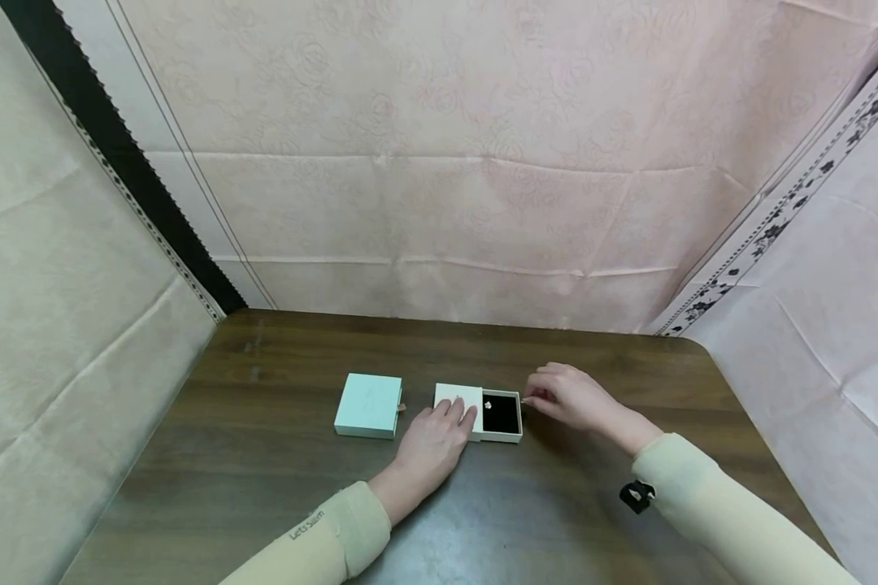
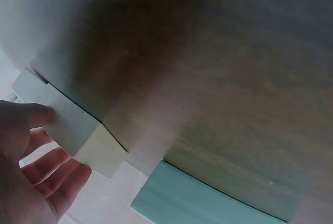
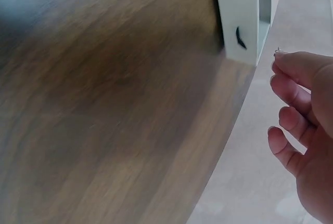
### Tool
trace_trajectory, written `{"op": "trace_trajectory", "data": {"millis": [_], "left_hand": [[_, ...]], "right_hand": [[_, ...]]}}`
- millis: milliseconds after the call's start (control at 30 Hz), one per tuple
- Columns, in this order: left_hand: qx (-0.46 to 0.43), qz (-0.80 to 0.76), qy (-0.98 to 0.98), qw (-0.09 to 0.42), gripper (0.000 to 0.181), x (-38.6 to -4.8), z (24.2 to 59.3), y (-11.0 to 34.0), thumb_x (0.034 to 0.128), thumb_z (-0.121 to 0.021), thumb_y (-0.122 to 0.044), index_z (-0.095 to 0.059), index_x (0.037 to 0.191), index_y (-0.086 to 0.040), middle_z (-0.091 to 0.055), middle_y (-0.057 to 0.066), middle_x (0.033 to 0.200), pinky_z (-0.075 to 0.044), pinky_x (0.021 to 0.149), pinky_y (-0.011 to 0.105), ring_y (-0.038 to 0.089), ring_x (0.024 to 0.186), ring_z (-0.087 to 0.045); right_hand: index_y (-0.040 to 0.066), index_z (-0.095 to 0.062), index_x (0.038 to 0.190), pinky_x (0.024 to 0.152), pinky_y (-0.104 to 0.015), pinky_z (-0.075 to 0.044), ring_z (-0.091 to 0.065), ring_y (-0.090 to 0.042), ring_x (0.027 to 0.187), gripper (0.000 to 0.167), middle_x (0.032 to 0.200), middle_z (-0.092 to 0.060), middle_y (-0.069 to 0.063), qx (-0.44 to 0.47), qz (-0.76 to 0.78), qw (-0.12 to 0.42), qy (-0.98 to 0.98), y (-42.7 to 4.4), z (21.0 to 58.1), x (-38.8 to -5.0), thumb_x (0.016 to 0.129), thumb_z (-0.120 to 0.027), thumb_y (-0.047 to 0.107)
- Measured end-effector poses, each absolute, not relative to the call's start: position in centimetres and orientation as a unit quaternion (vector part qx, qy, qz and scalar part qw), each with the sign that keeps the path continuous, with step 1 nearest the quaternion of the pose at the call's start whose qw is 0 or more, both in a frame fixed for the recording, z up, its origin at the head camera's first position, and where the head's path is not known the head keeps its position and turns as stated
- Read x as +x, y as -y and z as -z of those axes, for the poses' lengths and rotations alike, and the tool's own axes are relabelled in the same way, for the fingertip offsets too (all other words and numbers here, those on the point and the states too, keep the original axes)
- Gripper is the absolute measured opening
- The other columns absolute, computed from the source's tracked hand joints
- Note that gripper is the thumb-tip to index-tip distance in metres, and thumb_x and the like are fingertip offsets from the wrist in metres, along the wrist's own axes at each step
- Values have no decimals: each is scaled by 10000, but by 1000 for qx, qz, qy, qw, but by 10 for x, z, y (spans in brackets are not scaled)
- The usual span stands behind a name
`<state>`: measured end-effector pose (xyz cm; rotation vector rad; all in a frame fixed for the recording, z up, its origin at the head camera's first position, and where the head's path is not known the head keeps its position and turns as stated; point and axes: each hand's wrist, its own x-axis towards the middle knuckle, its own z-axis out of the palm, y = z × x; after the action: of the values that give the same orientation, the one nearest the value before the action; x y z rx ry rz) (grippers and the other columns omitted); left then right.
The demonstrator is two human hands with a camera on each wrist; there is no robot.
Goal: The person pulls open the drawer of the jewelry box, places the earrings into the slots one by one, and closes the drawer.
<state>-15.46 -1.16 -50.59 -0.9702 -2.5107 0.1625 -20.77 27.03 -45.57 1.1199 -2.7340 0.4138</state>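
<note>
A white jewelry box [image 1: 459, 396] lies on the table with its drawer [image 1: 502, 439] slid out to the right. In the drawer's black lining sits a small pale stud earring [image 1: 488, 405]. My left hand [image 1: 436, 443] grips the box's outer sleeve, fingers over the top and thumb [image 2: 39, 114] against the near side. Just right of the drawer, my right hand [image 1: 565, 393] pinches a tiny shiny earring [image 3: 278, 51] between thumb and index finger; its exact shape is too small to tell. The other right fingers are loosely bent.
A closed turquoise box [image 1: 368, 404] with a small ribbon tab stands left of the white box, also seen as a turquoise box [image 2: 203, 198] in the left wrist view. The wooden table [image 1: 278, 471] ends at pale cloth walls [image 1: 439, 211] behind and on both sides.
</note>
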Motion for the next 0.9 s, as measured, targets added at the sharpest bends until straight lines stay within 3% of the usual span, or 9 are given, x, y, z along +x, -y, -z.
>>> {"op": "trace_trajectory", "data": {"millis": [567, 900], "left_hand": [[-350, -60, 909, 218, 316, -153, 506, 11, 1035, -644, -121, -745, 1332, -165, -727, 67, 1276, -596, 813, 304, 198, 1083, -687], [-350, -71, 908, 218, 316, -154, 504, 12, 1040, -644, -137, -744, 1338, -171, -724, 63, 1281, -595, 809, 298, 193, 1084, -686]], "right_hand": [[199, -714, 888, 733, -329, -533, -543, -64, 761, 162, 842, -647, 124, 370, -146, -29, 917, -238, 457, -220, 975, -750, 66], [190, -686, 861, 668, -268, -478, -483, -29, 675, 179, 747, -554, 135, 388, -125, -62, 911, -235, 460, -229, 970, -764, 73]]}}
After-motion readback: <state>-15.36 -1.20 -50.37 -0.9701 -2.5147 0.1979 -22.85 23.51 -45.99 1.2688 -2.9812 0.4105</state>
